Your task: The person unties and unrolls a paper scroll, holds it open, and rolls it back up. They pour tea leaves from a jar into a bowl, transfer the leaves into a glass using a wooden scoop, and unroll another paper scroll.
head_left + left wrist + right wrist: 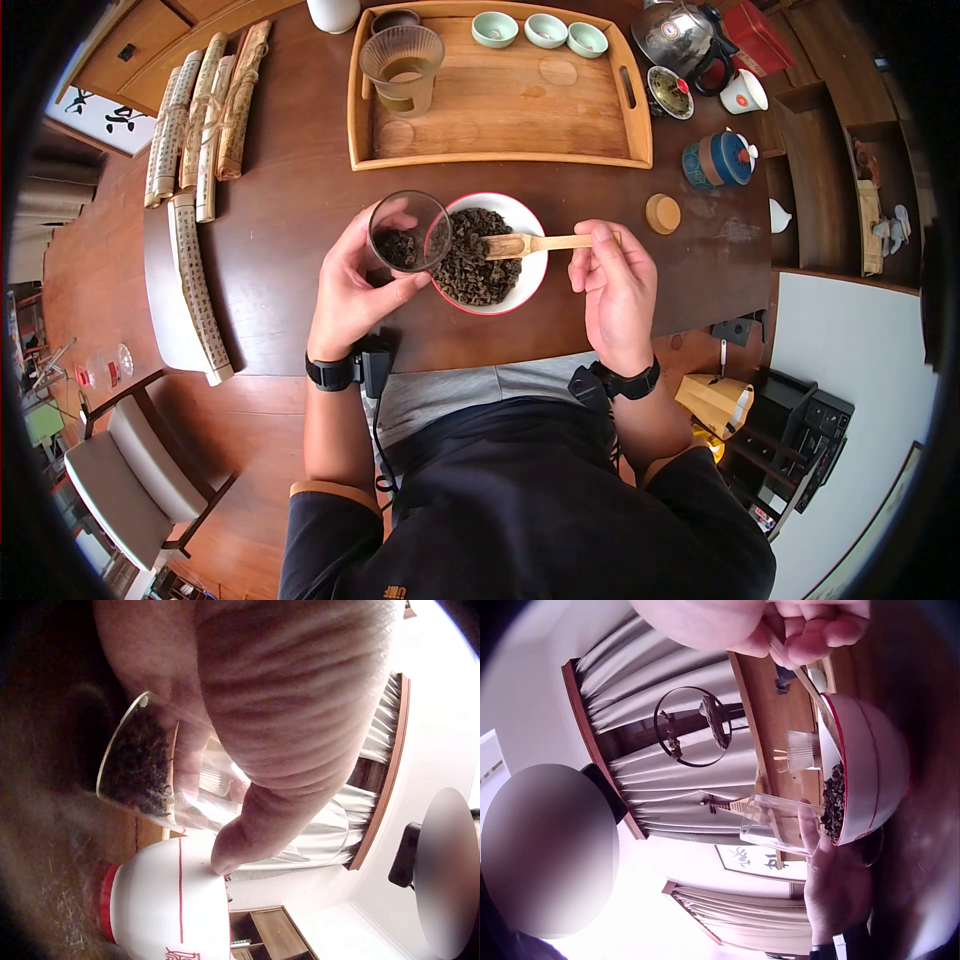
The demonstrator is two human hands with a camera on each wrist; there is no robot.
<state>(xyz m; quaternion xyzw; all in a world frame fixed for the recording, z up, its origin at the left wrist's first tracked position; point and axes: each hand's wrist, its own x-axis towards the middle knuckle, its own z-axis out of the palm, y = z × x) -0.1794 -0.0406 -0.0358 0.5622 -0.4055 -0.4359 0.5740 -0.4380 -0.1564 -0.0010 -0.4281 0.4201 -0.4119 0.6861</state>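
Note:
My left hand point(345, 300) grips a clear glass point(410, 212), with dark, curled tea leaves at its bottom. The glass is held beside a white bowl point(530, 278) with a red rim, and overlaps its left edge in the head view. Dark tea leaves point(470, 280) fill much of the bowl. In the left wrist view, the thumb reaches from the glass to the bowl point(157, 900). My right hand point(620, 290) pinches the handle of a wooden tea scoop point(555, 242). Its scoop end lies on the leaves inside the bowl.
Behind the bowl stands a wooden tray point(520, 152) bearing a ribbed glass pitcher point(405, 62) and three pale green cups point(546, 31). A round wooden lid point(662, 214), a blue jar point(718, 160) and a metal kettle point(675, 38) are at right. Rolled bamboo slips point(200, 120) lie at left.

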